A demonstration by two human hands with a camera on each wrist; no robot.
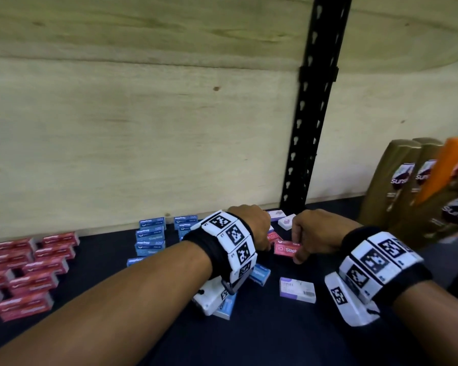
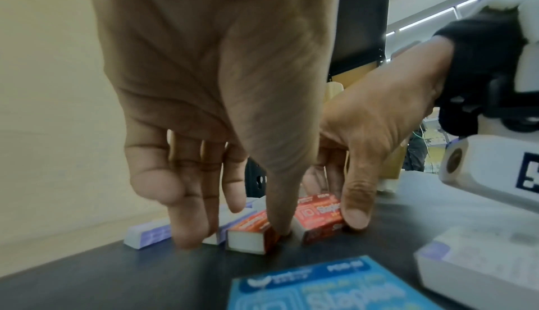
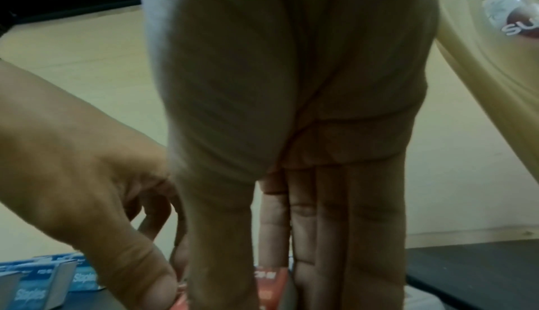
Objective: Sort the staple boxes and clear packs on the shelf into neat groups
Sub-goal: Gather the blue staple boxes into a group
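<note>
Red boxes (image 1: 24, 273) sit grouped at nine o'clock, blue boxes (image 1: 151, 236) at eleven. Left hand (image 1: 251, 225) and right hand (image 1: 312, 233) each pinch a stray red box centrally; loose clear packs (image 1: 297, 290) remain unsorted on the shelf (image 1: 275, 339).

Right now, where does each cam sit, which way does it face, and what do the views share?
Head: worn high, looks forward and down at the dark shelf and plywood back wall; both forearms, left hand and right hand show.
Left wrist: under the left palm, looks along the fingers at two red staple boxes; the right hand's thumb is on one.
Right wrist: looks along the right palm; blue staple boxes at lower left.
Shared: all three show both hands meeting at the red boxes.
</note>
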